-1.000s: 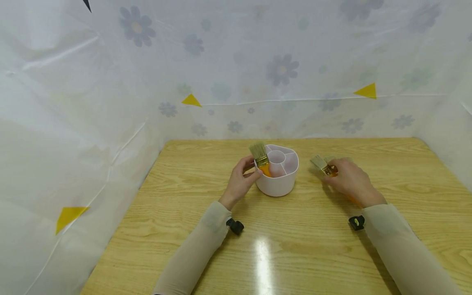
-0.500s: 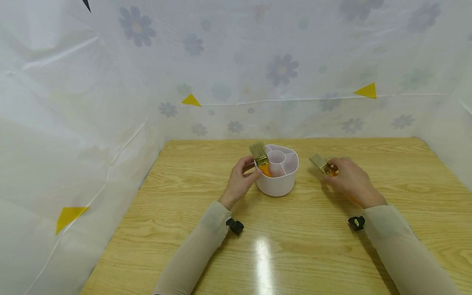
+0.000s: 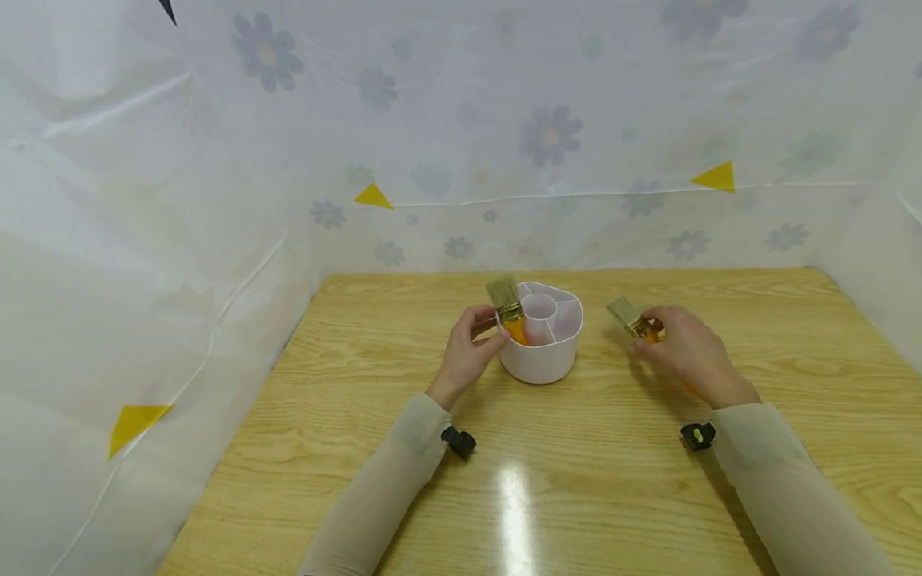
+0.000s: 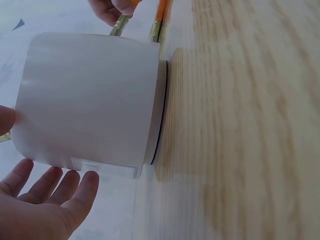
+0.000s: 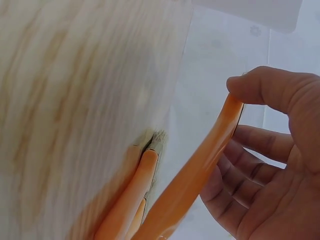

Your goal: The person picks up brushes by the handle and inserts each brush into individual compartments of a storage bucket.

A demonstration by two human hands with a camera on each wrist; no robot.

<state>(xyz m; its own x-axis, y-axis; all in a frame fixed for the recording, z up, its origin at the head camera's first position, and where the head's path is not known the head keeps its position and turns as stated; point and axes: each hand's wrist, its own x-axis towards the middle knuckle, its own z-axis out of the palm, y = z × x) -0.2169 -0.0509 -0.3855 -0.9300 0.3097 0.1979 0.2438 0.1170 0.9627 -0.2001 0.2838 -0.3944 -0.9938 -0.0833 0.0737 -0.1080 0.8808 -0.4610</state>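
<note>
Hands sit on either side of the white divided holder (image 3: 542,344), which stands near the middle of the wooden table (image 3: 576,496), a little toward the far edge. My left hand (image 3: 467,354) is against the holder's left wall, and its thumb and fingers pinch a paintbrush (image 3: 508,308) just below the brass ferrule. That brush stands upright with its orange handle down in the holder's left compartment and its bristles above the rim. From the left wrist view I see the holder's smooth side (image 4: 90,100) close up and the remaining fingers (image 4: 65,187) of that hand spread loosely just beside it; I cannot tell there whether they touch the wall.

My right hand (image 3: 687,352) is to the right of the holder, apart from it, and grips a second paintbrush (image 3: 634,320) by its orange handle, bristles pointing up and toward the holder. The right wrist view shows the thumb pressed on that handle (image 5: 200,170) with the fingers curled beneath it. Two more orange-handled brushes (image 5: 127,200) lie on the table just under that hand.
</note>
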